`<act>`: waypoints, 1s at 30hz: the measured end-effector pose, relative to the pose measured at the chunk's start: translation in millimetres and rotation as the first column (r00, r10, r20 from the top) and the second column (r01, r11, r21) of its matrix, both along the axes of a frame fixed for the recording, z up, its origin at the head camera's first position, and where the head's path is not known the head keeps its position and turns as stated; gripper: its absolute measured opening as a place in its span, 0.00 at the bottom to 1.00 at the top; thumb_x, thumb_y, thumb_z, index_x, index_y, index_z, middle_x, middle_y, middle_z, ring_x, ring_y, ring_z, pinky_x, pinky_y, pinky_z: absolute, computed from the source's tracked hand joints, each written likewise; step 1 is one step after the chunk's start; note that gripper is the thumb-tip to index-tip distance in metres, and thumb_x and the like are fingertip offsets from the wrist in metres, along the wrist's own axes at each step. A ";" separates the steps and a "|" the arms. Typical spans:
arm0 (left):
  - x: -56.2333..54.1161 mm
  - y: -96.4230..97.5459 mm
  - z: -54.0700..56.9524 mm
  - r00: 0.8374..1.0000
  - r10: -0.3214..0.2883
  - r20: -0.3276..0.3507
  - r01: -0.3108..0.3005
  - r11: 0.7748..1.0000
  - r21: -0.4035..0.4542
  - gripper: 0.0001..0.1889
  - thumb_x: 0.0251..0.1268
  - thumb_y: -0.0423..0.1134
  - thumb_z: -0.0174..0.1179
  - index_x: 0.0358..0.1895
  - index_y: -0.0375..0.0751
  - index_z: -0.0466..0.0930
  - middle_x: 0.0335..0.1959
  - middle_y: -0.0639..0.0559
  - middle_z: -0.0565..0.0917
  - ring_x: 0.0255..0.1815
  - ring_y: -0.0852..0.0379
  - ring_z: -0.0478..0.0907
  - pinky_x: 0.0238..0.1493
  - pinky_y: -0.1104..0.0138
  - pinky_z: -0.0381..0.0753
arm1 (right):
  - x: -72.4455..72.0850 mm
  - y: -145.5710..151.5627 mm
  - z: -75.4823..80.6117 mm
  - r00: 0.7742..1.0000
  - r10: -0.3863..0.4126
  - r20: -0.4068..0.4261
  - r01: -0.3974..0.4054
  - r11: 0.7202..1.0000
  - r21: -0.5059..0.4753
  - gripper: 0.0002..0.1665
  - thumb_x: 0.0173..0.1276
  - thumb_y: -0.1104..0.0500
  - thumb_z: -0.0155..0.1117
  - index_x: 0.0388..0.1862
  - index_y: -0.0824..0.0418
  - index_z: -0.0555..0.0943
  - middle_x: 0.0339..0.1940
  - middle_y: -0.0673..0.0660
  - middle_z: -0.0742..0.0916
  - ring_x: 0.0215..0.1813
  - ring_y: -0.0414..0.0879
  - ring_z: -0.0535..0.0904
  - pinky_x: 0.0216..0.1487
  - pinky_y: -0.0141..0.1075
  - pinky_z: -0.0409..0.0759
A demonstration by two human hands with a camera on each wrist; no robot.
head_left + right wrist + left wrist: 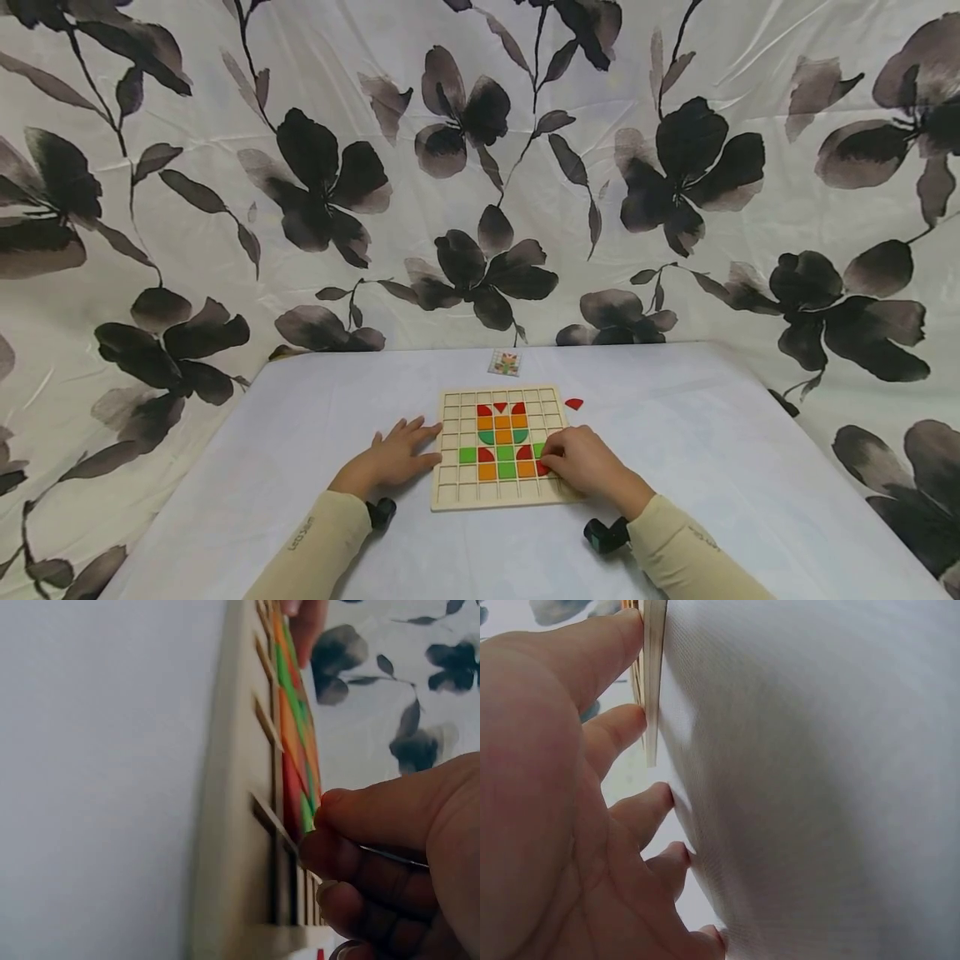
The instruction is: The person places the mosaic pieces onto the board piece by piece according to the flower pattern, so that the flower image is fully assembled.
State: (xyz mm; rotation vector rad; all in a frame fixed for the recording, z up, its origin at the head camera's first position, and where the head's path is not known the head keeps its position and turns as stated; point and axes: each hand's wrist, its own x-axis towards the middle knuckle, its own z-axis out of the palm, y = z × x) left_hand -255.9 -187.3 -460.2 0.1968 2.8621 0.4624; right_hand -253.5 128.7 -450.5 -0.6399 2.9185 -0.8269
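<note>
A pale wooden grid board (453, 493) lies on the white table, its cells partly filled with red, orange and green tiles. With spread fingers, my left hand (393, 455) rests at the board's left edge; thumb and index finger touch its side in the left wrist view. Over the right part of the grid, my right hand (591, 463) has curled fingers, thumb and index at a red tile (542, 469) in a lower cell. The fingertips partly cover that tile. Beside them lies a green tile (538, 450), also partly hidden.
A loose red fan-shaped tile (573, 404) lies on the table just off the board's upper right edge. Behind the board is a small card (505, 362) with a coloured pattern. A floral cloth (480, 200) hangs behind the table.
</note>
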 end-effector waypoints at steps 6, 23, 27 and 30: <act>0.3 -0.8 -1.4 1.000 -0.003 -0.002 0.003 1.000 0.003 0.33 0.67 0.60 0.54 0.73 0.57 0.62 0.77 0.44 0.59 0.78 0.35 0.49 0.69 0.30 0.43 | -30.5 14.9 9.0 0.995 -0.094 0.013 0.094 0.995 0.021 0.05 0.65 0.59 0.66 0.30 0.55 0.86 0.27 0.47 0.84 0.32 0.42 0.74 0.37 0.36 0.74; 0.7 -1.2 -4.4 1.000 -0.012 -0.008 0.012 1.000 0.019 0.33 0.67 0.61 0.54 0.73 0.58 0.63 0.77 0.44 0.59 0.78 0.35 0.48 0.70 0.31 0.43 | -88.8 37.5 -0.4 0.972 -0.225 0.062 0.214 0.967 0.141 0.12 0.65 0.61 0.64 0.47 0.62 0.84 0.41 0.58 0.85 0.42 0.50 0.77 0.50 0.47 0.78; -0.8 -3.3 -3.5 1.000 -0.021 -0.016 0.022 1.000 0.021 0.32 0.67 0.61 0.53 0.73 0.58 0.63 0.77 0.44 0.59 0.78 0.34 0.49 0.70 0.31 0.43 | -91.2 36.3 1.9 0.969 -0.244 0.048 0.239 0.966 0.094 0.05 0.61 0.64 0.65 0.38 0.60 0.82 0.33 0.55 0.83 0.36 0.49 0.75 0.40 0.41 0.76; -1.2 -5.2 -4.5 1.000 -0.021 -0.015 0.021 1.000 0.018 0.33 0.67 0.61 0.53 0.73 0.59 0.62 0.77 0.44 0.59 0.78 0.34 0.49 0.69 0.31 0.43 | -90.0 32.4 4.2 0.971 -0.238 0.032 0.237 0.971 0.042 0.04 0.61 0.64 0.66 0.35 0.59 0.81 0.30 0.54 0.83 0.34 0.47 0.75 0.37 0.39 0.74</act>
